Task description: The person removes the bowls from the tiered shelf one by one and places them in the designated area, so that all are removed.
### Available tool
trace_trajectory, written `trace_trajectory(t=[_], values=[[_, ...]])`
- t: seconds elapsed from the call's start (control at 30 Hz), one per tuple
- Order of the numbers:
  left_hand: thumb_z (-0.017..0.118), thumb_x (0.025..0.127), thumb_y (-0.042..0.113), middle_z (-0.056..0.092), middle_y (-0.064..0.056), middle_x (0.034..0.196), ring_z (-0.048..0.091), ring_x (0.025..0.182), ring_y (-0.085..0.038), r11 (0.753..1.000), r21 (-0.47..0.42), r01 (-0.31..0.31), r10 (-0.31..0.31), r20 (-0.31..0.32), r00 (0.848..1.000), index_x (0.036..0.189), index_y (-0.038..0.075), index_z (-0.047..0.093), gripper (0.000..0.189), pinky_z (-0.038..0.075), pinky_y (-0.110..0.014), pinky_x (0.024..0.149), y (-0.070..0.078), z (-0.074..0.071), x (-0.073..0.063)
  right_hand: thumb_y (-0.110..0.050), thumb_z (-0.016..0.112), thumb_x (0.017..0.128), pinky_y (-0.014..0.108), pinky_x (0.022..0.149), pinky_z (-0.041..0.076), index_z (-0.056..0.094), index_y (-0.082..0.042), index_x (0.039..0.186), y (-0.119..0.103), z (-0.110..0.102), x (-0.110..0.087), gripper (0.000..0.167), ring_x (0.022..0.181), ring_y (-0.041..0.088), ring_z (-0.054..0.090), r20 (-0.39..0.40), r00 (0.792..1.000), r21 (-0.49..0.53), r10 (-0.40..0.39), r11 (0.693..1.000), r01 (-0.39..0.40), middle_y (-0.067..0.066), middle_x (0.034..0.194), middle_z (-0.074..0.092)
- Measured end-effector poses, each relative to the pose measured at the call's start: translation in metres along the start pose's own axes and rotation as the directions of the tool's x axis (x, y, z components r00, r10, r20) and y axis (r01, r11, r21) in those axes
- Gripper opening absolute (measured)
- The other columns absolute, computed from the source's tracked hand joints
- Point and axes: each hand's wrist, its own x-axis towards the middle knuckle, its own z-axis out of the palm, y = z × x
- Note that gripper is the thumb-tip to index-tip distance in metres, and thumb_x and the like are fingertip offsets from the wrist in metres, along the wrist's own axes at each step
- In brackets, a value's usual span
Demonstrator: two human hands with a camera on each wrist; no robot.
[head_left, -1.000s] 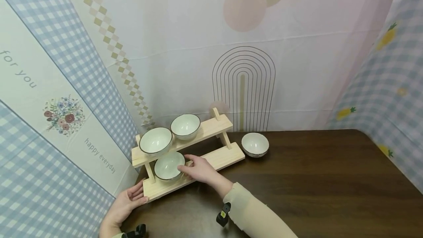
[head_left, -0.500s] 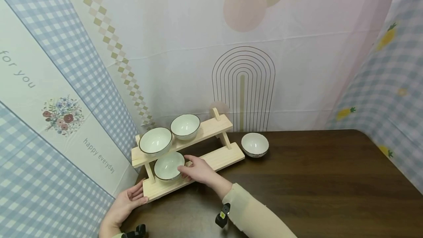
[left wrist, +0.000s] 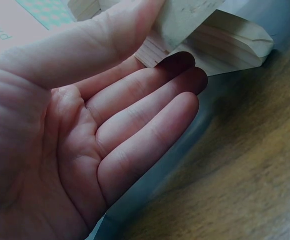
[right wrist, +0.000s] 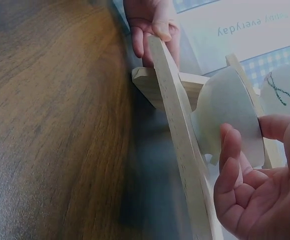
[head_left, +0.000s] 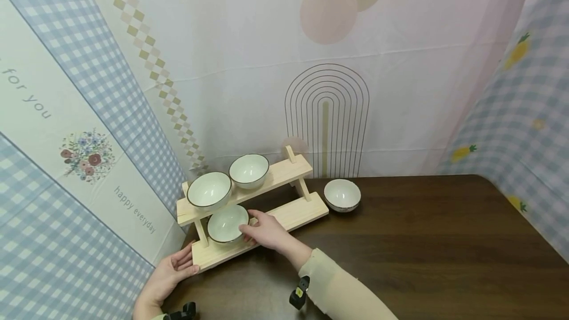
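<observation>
Cloth (head_left: 240,28) with circles hangs behind our brown table (head_left: 422,246). Our left hand (head_left: 166,276) holds one end of the shelf (head_left: 304,211); our right hand (head_left: 267,231) pinches its lower bowl (head_left: 225,223).

A white fabric backdrop (head_left: 240,63) fills the upper centre of the frame, printed with a pink circle (head_left: 328,11) and a thin-lined dark arch (head_left: 326,117). At left stands a blue-and-white gingham sheet (head_left: 102,48) with a white panel (head_left: 66,112) reading "happy everyday"; at right, a pale checked cloth (head_left: 502,122) with yellow pineapples. A dark brown wood-grain worktop (head_left: 413,241) spans the lower right, softly lit.
</observation>
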Motion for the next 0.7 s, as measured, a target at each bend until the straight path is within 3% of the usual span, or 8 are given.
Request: trace_trajectory(t=[0.13, 0.7], values=[[0.071, 0.099, -0.005, 0.025, -0.046, 0.159, 0.061, 0.112, 0.008, 1.0, -0.003, -0.014, 0.014, 0.035, 0.999, 0.157, -0.024, 0.016, 0.082, 0.055, -0.017, 0.098, -0.001, -0.001, 0.0, -0.023, 0.071, 0.102, 0.027, 0.06, 0.06, 0.043, 0.009, 0.157, 0.001, 0.001, -0.001, 0.069, 0.063, 0.014, 0.069, -0.002, 1.0, -0.024, -0.004, 1.0, 0.004, 0.004, 0.077, 0.076], [0.073, 0.098, -0.005, 0.029, -0.042, 0.16, 0.061, 0.115, 0.004, 1.0, 0.011, 0.006, -0.006, -0.001, 1.0, 0.157, -0.023, 0.021, 0.081, 0.054, -0.017, 0.098, -0.001, 0.0, 0.001, -0.028, 0.069, 0.102, 0.026, 0.066, 0.056, 0.044, 0.007, 0.157, -0.002, -0.002, -0.013, 0.07, 0.062, 0.013, 0.068, -0.015, 1.0, -0.106, -0.015, 0.994, 0.014, -0.002, 0.075, 0.075]])
